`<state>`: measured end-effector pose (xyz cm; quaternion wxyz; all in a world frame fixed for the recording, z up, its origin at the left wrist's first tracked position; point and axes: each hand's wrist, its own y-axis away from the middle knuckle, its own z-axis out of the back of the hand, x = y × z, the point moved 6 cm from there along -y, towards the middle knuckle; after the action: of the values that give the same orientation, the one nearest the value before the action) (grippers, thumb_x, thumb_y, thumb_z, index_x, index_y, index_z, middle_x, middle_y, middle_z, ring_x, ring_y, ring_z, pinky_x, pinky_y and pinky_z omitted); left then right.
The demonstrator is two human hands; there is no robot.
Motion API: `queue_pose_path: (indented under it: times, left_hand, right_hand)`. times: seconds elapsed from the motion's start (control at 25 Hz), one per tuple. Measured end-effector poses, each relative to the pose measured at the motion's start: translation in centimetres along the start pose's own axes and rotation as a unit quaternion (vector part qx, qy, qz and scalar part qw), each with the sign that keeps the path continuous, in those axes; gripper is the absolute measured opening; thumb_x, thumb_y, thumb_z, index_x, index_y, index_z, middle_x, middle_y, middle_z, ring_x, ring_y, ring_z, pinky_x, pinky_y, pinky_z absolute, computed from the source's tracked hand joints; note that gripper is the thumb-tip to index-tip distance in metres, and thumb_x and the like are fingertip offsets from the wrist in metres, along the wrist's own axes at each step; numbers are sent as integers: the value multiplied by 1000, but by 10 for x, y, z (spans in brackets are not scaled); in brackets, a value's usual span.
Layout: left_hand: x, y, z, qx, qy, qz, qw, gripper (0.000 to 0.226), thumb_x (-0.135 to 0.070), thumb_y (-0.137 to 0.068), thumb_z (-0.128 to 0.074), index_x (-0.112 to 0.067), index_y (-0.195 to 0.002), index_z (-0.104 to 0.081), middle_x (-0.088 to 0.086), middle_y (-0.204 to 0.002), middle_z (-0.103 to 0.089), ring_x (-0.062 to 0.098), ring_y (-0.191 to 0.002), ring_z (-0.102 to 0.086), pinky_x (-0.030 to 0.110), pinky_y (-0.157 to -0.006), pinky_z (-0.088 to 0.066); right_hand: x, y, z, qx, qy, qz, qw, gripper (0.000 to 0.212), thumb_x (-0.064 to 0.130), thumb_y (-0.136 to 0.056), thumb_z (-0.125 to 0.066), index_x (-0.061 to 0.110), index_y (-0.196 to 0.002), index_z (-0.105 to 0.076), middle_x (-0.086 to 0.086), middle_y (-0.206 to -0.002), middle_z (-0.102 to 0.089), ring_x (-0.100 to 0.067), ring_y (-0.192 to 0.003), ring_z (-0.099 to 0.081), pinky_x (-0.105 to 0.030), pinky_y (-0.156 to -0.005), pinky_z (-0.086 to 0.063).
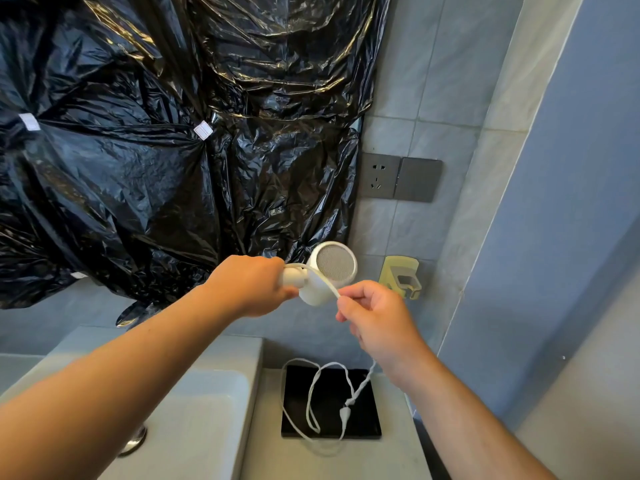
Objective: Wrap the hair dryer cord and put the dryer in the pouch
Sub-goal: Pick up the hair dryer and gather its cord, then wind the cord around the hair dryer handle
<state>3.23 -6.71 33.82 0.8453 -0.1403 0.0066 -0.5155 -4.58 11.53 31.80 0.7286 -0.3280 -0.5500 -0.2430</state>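
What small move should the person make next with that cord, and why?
Probably carry the right hand round the dryer's handle to lay a turn of cord on it. The left hand grips the hair dryer by its handle, the right pinches the cord close beside it, and most of the cord hangs in loose loops down to the counter, so little seems wound yet.

The rounded white plastic hair dryer (313, 296) has a grey mesh grille (336, 263), and its thin cord (327, 283) is white. The crinkled plastic sheeting (156, 168) is glossy black.
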Motion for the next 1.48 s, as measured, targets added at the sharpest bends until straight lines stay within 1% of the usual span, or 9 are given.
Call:
queue_pose_path:
  times: [0.16,0.44,0.6,0.72,0.88,1.0,1.12,1.28,1.48]
  left_hand:
    - [7,-2,6,51,177,32,982,39,-62,-88,-50,-24,-95,-56,-4,-84,-65,16,-72,-62,35,-66,-47]
    - [-8,9,17,115,485,4,867,34,-45,-95,-54,-12,-87,-60,5,-74,-65,16,-61,-59,30,-59,-51]
    - [-15,15,14,207,596,-24,776,51,-51,-88,-55,-2,-102,-59,8,-75,-62,19,-61,-56,32,-60,-50]
    - [-16,20,11,257,607,-50,750,61,-54,-82,-58,3,-105,-59,10,-74,-60,19,-59,-55,30,-57,-49]
    - [-15,33,12,324,489,-118,801,49,-50,-82,-63,-2,-93,-64,7,-71,-63,18,-59,-57,31,-62,-51]
    - [-17,35,15,305,292,-145,895,28,-49,-83,-64,-22,-77,-66,-3,-64,-65,13,-57,-58,35,-67,-50]
    - [-19,32,13,257,101,-107,955,36,-62,-75,-65,-29,-90,-68,-6,-79,-68,13,-67,-62,34,-63,-48]
    - [-21,29,20,191,-29,-72,978,40,-67,-74,-60,-33,-94,-65,-10,-81,-66,13,-71,-60,28,-58,-43]
    - [-22,21,17,133,-73,-32,988,38,-64,-79,-56,-27,-91,-57,-8,-77,-57,16,-67,-55,29,-57,-42]
  right_hand:
    - [-23,5,-8,26,-62,-61,996,17,11,-93,-58,7,-77,-62,4,-53,-56,-8,-42,-36,-18,-38,-28]
    - [-47,-12,-3,34,-21,-99,994,31,36,-91,-62,10,-76,-68,2,-51,-48,-10,-47,-42,-25,-46,-35]
    - [-48,-28,1,72,-74,-87,991,19,19,-93,-60,8,-79,-68,1,-52,-44,-13,-51,-36,-27,-51,-29]
    - [-45,-37,5,139,-84,-82,983,5,3,-81,-58,4,-77,-61,-10,-63,-48,-14,-54,-40,-25,-54,-33]
    - [-30,-45,13,208,46,-75,974,14,1,-86,-64,11,-85,-73,-4,-80,-72,-11,-71,-66,-24,-63,-50]
    - [-18,-56,16,200,142,-58,968,23,-3,-78,-69,17,-68,-73,-4,-69,-68,-12,-64,-58,-28,-60,-43]
    - [-7,-61,10,178,195,-59,963,17,13,-78,-75,20,-62,-74,6,-57,-64,-8,-57,-50,-22,-49,-38]
    - [11,-62,3,118,195,-54,972,14,9,-75,-69,13,-63,-74,8,-51,-57,-8,-50,-43,-18,-41,-32]
    - [33,-57,-12,59,293,6,954,16,8,-73,-58,-4,-63,-63,-8,-61,-43,-16,-59,-36,-29,-54,-35]
